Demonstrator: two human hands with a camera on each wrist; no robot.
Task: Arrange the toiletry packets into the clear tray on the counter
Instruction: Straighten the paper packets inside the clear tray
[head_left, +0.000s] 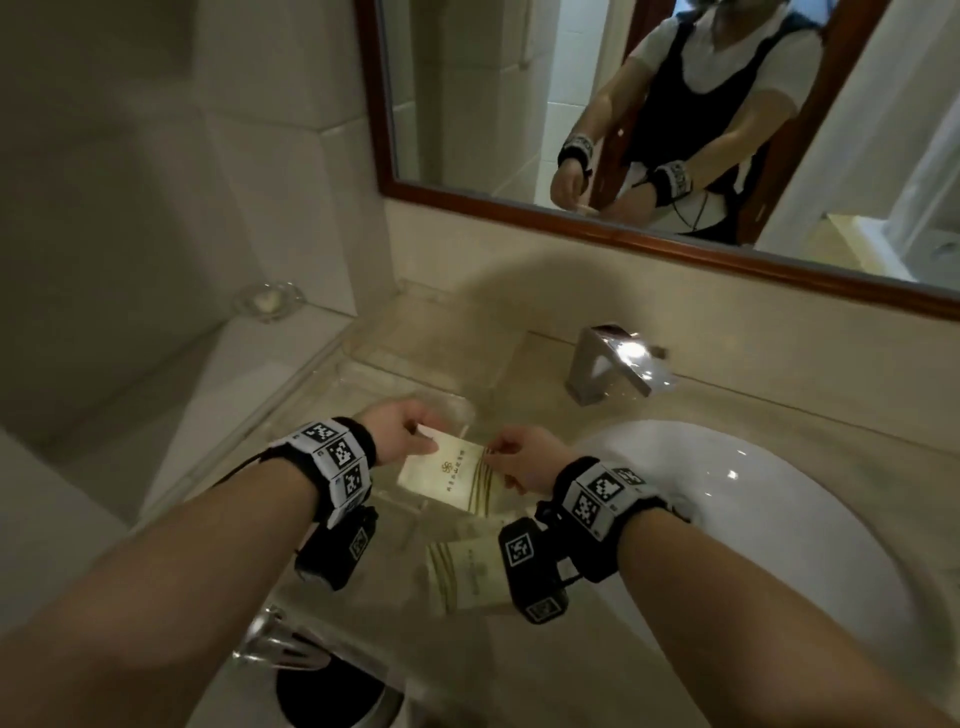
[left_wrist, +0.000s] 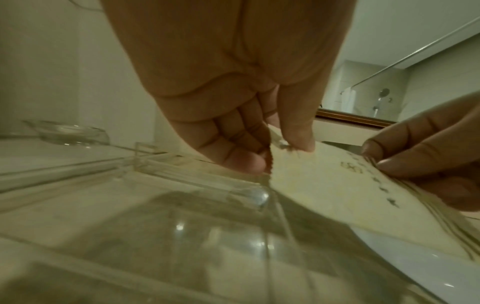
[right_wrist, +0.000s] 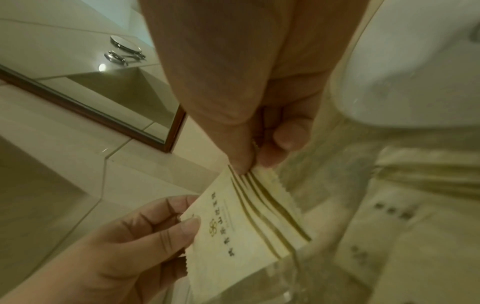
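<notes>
Holding a cream packet (head_left: 448, 475) by opposite edges, I am pinching it with my left hand (head_left: 400, 429) at its far-left corner and my right hand (head_left: 522, 457) at the striped end, both hands clamped on it, just above the near end of the clear tray (head_left: 363, 364). More packets (head_left: 467, 574) are lying on the counter (head_left: 519, 665) near my right wrist. The tray is sitting between the white ledge and the sink (head_left: 727, 493), with the faucet (head_left: 613, 364) beyond; I cannot tell what the tray holds.
</notes>
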